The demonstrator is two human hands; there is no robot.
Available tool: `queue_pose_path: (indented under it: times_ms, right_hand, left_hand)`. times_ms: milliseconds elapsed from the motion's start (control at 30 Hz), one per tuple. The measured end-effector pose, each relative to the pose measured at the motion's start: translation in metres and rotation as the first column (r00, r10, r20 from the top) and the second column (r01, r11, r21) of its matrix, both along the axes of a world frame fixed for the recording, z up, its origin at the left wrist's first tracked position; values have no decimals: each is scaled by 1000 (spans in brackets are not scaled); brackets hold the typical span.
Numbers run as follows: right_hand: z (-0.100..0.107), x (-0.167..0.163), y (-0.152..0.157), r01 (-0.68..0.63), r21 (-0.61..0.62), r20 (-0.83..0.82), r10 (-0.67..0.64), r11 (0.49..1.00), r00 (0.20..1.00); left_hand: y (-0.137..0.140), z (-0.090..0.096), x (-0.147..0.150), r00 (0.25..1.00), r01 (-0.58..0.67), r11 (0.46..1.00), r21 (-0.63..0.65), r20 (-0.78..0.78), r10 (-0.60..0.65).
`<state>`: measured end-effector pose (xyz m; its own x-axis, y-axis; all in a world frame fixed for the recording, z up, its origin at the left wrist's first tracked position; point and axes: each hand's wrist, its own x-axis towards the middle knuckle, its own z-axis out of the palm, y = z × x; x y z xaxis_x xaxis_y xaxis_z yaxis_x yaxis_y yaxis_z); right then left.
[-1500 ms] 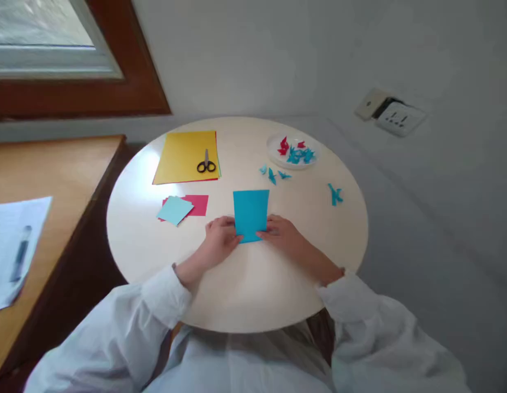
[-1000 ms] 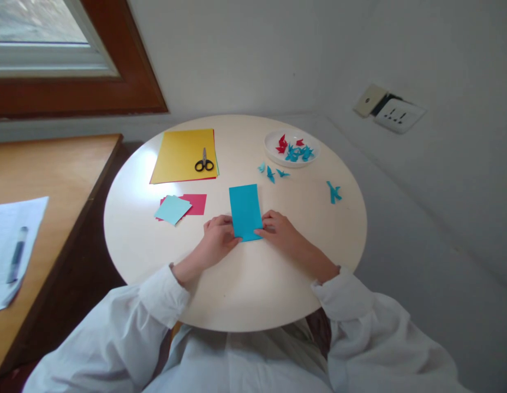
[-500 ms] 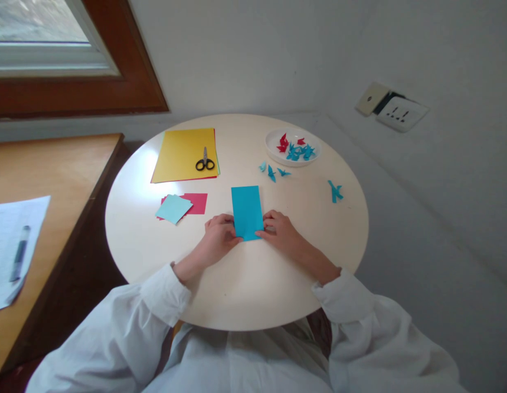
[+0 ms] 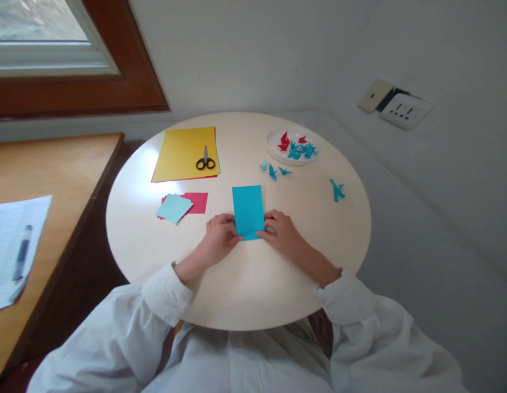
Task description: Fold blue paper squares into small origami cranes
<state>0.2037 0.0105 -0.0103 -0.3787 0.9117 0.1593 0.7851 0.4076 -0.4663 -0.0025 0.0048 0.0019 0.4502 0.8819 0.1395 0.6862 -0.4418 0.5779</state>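
Note:
A blue sheet of paper (image 4: 248,210), taller than wide, is held just above or on the round table in front of me. My left hand (image 4: 222,232) pinches its lower left corner, thumb on top. The lower right corner is gripped by my right hand (image 4: 279,231) in the same way; the fingers beneath are partly hidden. Beyond the sheet lie several small folded blue paper cranes (image 4: 273,172). To the left of my left hand are light blue paper squares (image 4: 174,208) lying over pink paper pieces (image 4: 199,202).
Black-handled scissors (image 4: 205,159) rest on a stack of yellow paper (image 4: 179,155). A white dish (image 4: 273,154) at the back right holds red and blue folded paper. Blue paper strips (image 4: 337,190) lie near the right edge of the round table (image 4: 220,300). A wooden desk (image 4: 73,158) stands left.
The blue sheet looks slightly wider at its top edge, as its tilt changes a little. Both hands keep their grip at the lower corners. The camera view shifts slightly.

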Motion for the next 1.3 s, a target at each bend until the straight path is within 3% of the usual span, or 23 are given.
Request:
queue_pose_path:
  times_ms: [767,1100,1300]
  right_hand:
    - [-4,0,-1,3,88,49,-7,996,999]
    - [-3,-1,0,6,61,42,-9,998,999]
    - [-3,-1,0,11,40,31,-13,999,999]
  left_hand:
    - [0,-1,1,1000,1,1000,11,12,-1]
    - [-5,-6,1,998,-58,998,27,31,57]
    - [-14,-8,4,997,17,972,233,-74,1]
